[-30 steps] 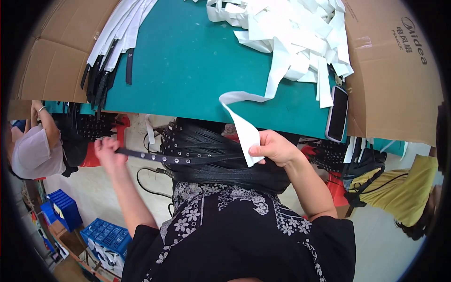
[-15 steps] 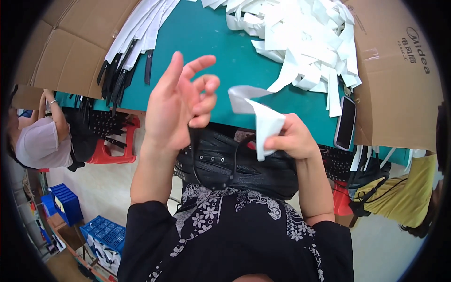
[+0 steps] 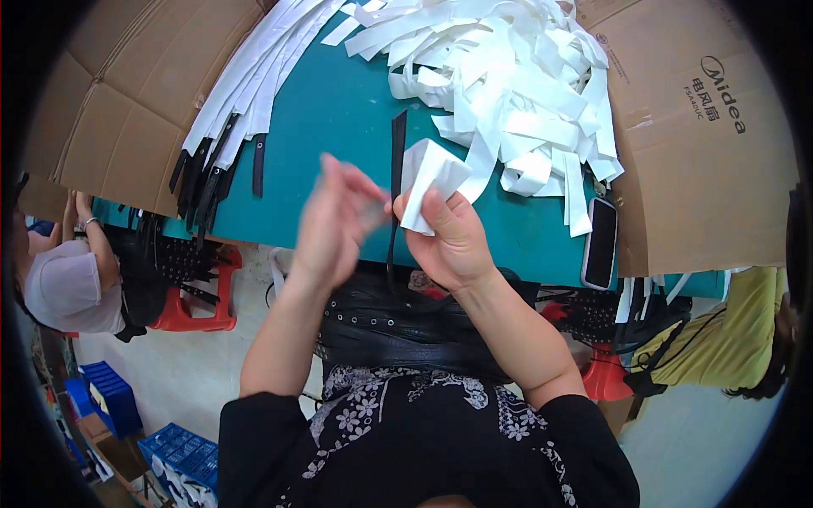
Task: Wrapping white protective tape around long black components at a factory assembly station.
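Note:
My right hand (image 3: 453, 241) pinches a folded white strip (image 3: 436, 169) above the near part of the table. Beside its fingertips a narrow black strap (image 3: 397, 157) runs upright, its upper end over the tabletop and its lower end toward my lap. My left hand (image 3: 339, 224) is just left of that strap, smeared by motion. Its fingertips come close to the strap, but whether they grip it cannot be made out. Black straps with metal eyelets (image 3: 364, 317) lie in a bundle across my lap.
A large heap of white strips (image 3: 525, 93) covers the far right of the green table (image 3: 313, 110). White strips with black eyelet ends (image 3: 229, 127) lie at the left. Cardboard boxes (image 3: 127, 102) flank both sides. A phone (image 3: 600, 245) lies at the right edge. People sit left and right.
My right hand has moved left and up with the white strip, which is more folded. The black strap now stands beside its fingertips. My left hand has lowered and turned toward it.

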`<state>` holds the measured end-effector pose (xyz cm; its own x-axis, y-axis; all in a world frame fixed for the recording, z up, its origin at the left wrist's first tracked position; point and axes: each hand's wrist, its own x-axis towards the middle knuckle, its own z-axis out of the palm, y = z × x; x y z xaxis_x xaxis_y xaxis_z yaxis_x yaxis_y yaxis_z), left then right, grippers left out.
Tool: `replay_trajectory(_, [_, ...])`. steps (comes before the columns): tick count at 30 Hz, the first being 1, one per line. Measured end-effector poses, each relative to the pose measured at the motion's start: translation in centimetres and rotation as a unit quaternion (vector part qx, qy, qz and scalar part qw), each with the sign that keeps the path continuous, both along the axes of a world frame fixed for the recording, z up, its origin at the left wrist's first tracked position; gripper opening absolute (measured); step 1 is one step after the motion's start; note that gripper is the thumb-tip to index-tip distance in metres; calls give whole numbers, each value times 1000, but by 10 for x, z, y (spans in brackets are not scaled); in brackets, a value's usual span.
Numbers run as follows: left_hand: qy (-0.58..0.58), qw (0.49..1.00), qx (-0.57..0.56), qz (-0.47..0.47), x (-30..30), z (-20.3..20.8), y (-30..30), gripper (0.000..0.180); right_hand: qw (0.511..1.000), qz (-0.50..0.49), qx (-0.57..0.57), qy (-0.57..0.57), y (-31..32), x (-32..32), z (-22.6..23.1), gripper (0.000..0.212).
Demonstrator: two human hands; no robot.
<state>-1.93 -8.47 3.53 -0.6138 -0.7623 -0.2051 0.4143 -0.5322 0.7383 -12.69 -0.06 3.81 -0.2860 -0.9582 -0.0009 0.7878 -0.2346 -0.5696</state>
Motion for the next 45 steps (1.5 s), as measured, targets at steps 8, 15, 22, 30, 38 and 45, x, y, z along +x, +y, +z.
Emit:
replay_trajectory(8, [-76,933,151,-317,32,-17,31,43,995,-29,92,9,6,-7,-13,22])
replay_trajectory(15, [-271,943,-188,-54,57,-1,54,11,975,-70,201,-67,8,-18,-32,20])
replay_trajectory(22, [-272,938,-214,-26,65,-7,51,11,971,-69,223,-49,10,-15,-28,23])
replay_trajectory(30, [-284,929,-235,-29,67,-6,51,11,978,-66,200,-5,11,-12,-34,23])
replay_trajectory(38, [-286,921,-262,-45,70,-6,49,12,977,-63,204,-10,10,-11,-34,22])
replay_trajectory(45, [-291,923,-250,-27,67,-10,48,13,966,-51,252,29,11,-6,-30,20])
